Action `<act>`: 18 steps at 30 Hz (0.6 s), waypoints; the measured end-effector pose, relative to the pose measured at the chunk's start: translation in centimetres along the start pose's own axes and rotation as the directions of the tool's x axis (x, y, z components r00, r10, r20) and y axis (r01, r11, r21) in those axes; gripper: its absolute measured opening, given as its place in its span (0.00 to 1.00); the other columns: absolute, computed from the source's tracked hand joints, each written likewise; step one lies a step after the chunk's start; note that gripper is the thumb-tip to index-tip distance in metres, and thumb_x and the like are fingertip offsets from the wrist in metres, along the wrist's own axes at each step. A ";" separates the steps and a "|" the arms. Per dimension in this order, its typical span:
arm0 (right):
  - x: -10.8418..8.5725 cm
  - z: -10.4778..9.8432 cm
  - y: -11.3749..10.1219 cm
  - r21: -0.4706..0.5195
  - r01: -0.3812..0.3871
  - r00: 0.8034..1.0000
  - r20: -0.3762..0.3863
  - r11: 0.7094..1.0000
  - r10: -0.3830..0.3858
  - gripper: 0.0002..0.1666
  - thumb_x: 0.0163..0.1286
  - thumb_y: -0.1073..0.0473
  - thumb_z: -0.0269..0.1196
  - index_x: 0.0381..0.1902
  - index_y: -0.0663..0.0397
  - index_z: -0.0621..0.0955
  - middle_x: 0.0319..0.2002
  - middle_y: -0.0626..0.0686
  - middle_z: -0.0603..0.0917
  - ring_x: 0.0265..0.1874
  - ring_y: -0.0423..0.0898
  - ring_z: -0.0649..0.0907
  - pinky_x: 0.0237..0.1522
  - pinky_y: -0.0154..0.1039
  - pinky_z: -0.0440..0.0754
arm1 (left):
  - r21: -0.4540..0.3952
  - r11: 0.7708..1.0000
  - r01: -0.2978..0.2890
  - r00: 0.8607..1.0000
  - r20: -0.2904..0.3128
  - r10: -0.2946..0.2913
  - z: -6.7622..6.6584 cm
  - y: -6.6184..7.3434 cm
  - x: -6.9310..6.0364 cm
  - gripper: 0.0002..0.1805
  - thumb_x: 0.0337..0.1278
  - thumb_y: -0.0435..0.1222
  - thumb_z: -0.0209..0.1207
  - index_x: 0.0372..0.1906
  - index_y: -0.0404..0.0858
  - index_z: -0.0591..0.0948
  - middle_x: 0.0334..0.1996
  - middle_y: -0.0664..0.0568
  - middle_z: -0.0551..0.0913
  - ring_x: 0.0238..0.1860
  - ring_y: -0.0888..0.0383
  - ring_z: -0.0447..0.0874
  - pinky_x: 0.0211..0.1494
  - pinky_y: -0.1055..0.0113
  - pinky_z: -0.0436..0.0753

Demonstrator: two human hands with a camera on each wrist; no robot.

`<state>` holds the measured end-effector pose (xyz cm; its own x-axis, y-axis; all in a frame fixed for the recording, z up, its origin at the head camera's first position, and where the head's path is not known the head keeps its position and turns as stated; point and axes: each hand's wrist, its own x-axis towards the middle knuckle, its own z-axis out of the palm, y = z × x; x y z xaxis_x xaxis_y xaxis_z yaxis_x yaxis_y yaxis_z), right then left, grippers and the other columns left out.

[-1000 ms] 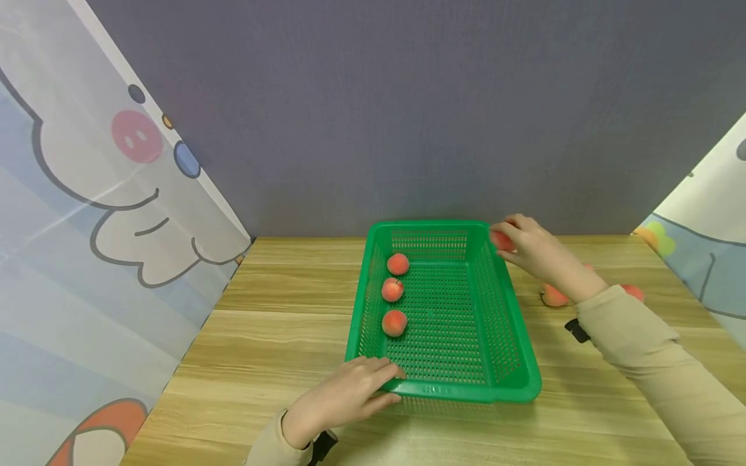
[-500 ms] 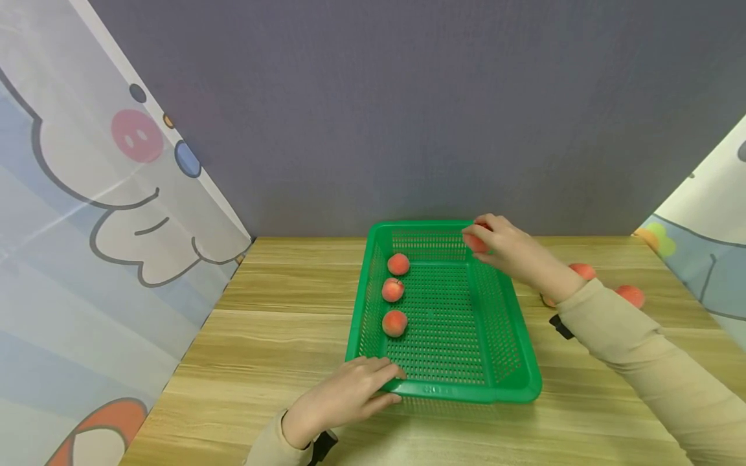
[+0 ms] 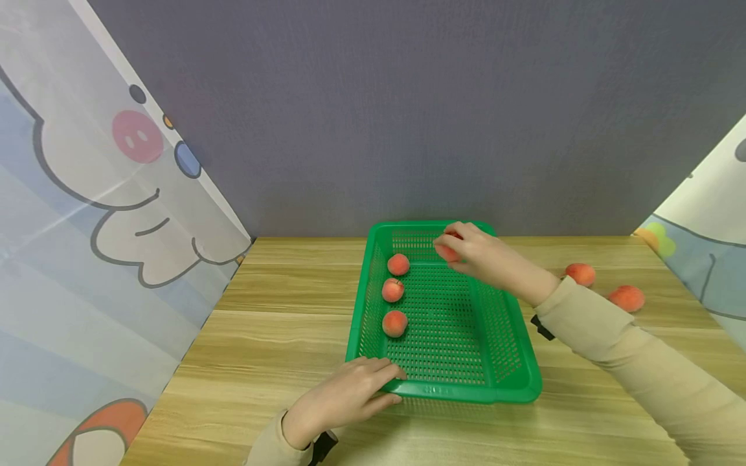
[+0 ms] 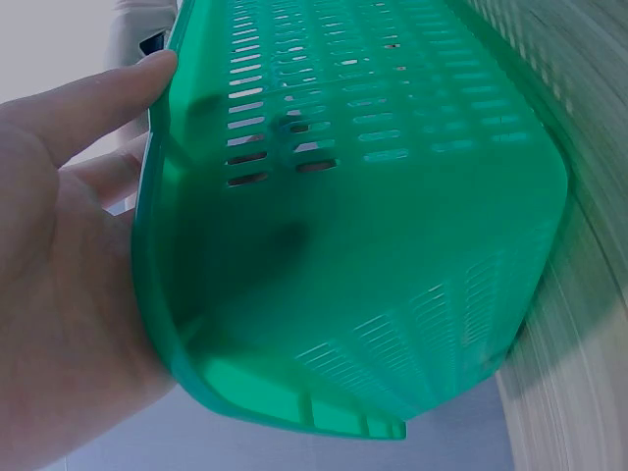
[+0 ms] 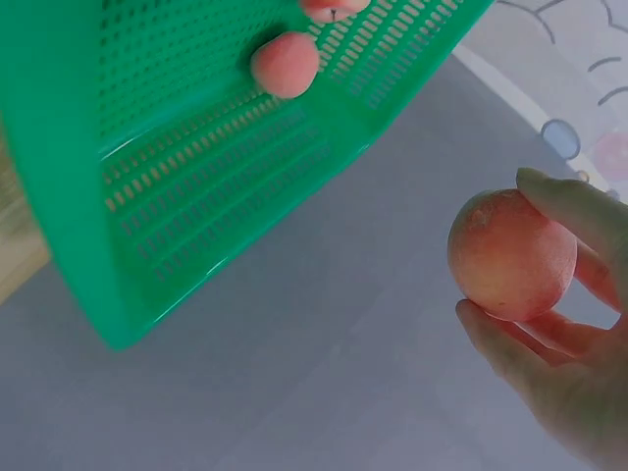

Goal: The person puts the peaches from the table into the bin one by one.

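A green slatted basket (image 3: 449, 390) stands on the wooden table; the left wrist view shows its near wall (image 4: 392, 235) close up. Along its left side lie three peaches, at the back (image 3: 398, 264), in the middle (image 3: 392, 290) and nearer the front (image 3: 394, 323). My left hand (image 3: 350, 395) grips the front rim near the left corner, thumb on the outside. Over the back part of the basket, my right hand (image 3: 486, 255) pinches a peach (image 3: 446, 251) between thumb and fingers; the right wrist view shows this held peach (image 5: 510, 255) clear of the basket.
Right of the basket, two peaches (image 3: 580, 274) (image 3: 627, 298) lie on the wooden table (image 3: 280, 323), the nearer one by the right sleeve. A grey wall (image 3: 408, 116) rises behind the table. Printed cartoon sheets (image 3: 76, 181) flank it on both sides.
My right hand has carried its peach leftward from the basket's right rim to over the back middle. The peaches on the right are less covered by the arm. My left hand has stayed put.
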<state>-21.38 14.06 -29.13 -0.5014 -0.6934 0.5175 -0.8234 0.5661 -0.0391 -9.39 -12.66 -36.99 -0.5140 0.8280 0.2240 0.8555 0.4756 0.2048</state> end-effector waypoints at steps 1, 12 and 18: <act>0.2 0.1 -0.2 0.004 0.005 1.000 0.003 1.000 -0.005 0.25 0.41 0.72 0.70 0.41 0.61 0.77 0.39 0.60 0.74 0.37 0.54 0.75 0.34 0.42 0.76 | 0.000 1.000 0.001 1.000 0.000 -0.001 0.0 0.0 0.0 0.12 0.52 0.43 0.58 0.41 0.45 0.73 0.31 0.62 0.74 0.29 0.69 0.71 0.34 0.78 0.68; 1.5 1.6 -2.8 0.118 0.035 0.996 0.081 0.992 -0.045 0.23 0.45 0.67 0.70 0.42 0.59 0.77 0.41 0.56 0.75 0.39 0.50 0.75 0.37 0.39 0.76 | -0.005 1.000 0.005 1.000 0.005 -0.005 0.0 0.1 0.0 0.12 0.52 0.43 0.58 0.41 0.44 0.74 0.31 0.61 0.75 0.29 0.69 0.72 0.34 0.78 0.68; 2.0 2.6 -4.0 0.137 0.057 0.989 0.128 0.989 -0.074 0.23 0.47 0.66 0.69 0.43 0.59 0.77 0.42 0.56 0.75 0.41 0.50 0.75 0.39 0.38 0.76 | 0.012 1.000 0.005 1.000 0.002 -0.005 -0.1 0.1 0.0 0.12 0.52 0.43 0.58 0.41 0.45 0.74 0.31 0.61 0.75 0.29 0.68 0.72 0.33 0.78 0.68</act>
<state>-19.80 9.25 -30.20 -0.4685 -0.7848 0.4056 -0.8792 0.4594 -0.1266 -9.26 -12.64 -36.90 -0.5183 0.8262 0.2208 0.8535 0.4836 0.1941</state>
